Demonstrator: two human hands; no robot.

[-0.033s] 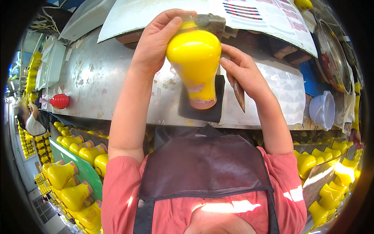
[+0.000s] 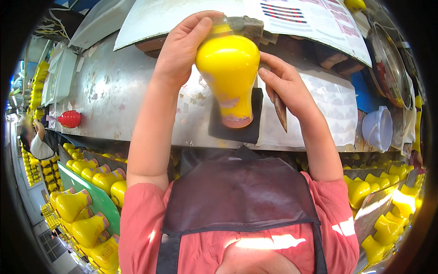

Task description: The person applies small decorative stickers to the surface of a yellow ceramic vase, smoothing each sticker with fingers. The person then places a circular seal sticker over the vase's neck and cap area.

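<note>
A glossy yellow vase (image 2: 228, 57) stands on a black pad (image 2: 258, 107) in front of me, its wide shoulder up and its narrower foot on the pad. Pinkish patterned patches and a pink band mark its lower part. My left hand (image 2: 185, 45) is closed round its neck, thumb toward me. Beside the neck is a grey-brown crumpled cloth or sponge (image 2: 248, 27). The fingertips of my right hand (image 2: 287, 86) rest at the vase's right side. A brown, pointed, blade-like tool (image 2: 280, 112) sticks down out of that hand's palm, its upper end hidden.
White sheets (image 2: 326, 100) cover the right of the metal table (image 2: 123, 91). A tilted board with printed sheets (image 2: 292, 18) lies behind. At the right hangs a pale bucket (image 2: 378, 128); a red ribbed object (image 2: 70, 118) stands far left. Yellow vases (image 2: 89, 228) crowd racks on both sides.
</note>
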